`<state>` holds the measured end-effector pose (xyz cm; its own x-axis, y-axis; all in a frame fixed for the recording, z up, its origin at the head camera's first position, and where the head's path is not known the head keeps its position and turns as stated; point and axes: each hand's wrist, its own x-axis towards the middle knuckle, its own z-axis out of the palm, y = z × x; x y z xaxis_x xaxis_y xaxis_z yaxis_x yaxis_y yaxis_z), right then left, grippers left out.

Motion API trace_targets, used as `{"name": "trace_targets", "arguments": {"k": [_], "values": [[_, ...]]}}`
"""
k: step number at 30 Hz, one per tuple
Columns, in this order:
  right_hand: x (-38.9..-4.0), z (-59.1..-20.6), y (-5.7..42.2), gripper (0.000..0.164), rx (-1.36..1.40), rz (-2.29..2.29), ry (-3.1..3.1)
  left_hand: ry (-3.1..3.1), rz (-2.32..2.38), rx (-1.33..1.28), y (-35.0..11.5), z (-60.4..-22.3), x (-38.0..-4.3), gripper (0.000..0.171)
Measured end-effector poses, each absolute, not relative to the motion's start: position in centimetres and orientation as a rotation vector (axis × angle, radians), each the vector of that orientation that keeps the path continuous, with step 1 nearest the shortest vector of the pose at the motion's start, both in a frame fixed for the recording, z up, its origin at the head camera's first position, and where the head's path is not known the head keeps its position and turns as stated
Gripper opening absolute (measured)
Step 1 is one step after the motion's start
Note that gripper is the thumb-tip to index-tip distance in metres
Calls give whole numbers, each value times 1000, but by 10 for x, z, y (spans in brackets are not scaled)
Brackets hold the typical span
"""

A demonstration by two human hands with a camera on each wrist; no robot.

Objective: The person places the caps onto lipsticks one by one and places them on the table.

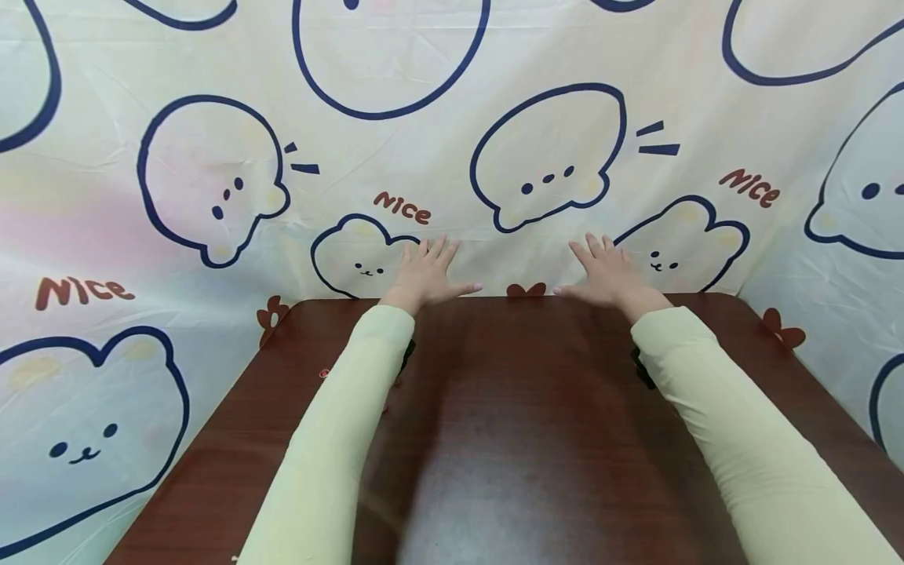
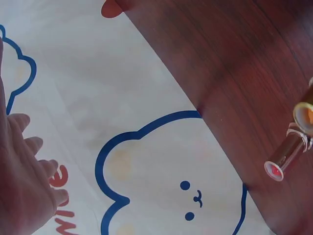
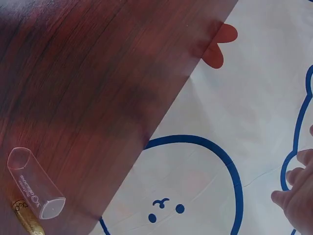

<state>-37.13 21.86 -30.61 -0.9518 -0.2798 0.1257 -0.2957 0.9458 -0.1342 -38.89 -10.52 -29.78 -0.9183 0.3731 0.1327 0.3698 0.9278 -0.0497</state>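
Both hands reach out over the far edge of the table in the head view, with nothing in them. The left hand (image 1: 427, 275) has its fingers spread in front of the printed cloth; the right hand (image 1: 609, 275) mirrors it, fingers spread and thumb pointing inward. In the left wrist view, two lipstick-like tubes lie on the table: a gold-rimmed tube (image 2: 304, 116) with orange inside and a brown tube (image 2: 284, 155) with red inside. The right wrist view has a clear plastic cap (image 3: 36, 183) with white lettering, beside a gold cylinder (image 3: 27, 218).
A dark reddish-brown wooden table (image 1: 523, 439) runs forward between the arms. Pale cloth (image 1: 452, 157) printed with bear outlines hangs behind it and along both sides. The left sleeve (image 1: 332, 439) covers most of the small things beneath it in the head view.
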Motion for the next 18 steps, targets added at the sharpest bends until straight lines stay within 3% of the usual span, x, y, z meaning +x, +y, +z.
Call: {"name": "trace_targets", "arguments": {"k": [18], "values": [[-344,-300,226,96,643,263,-2958,-2975,-61,-687,-130,-286,-361,98]]}}
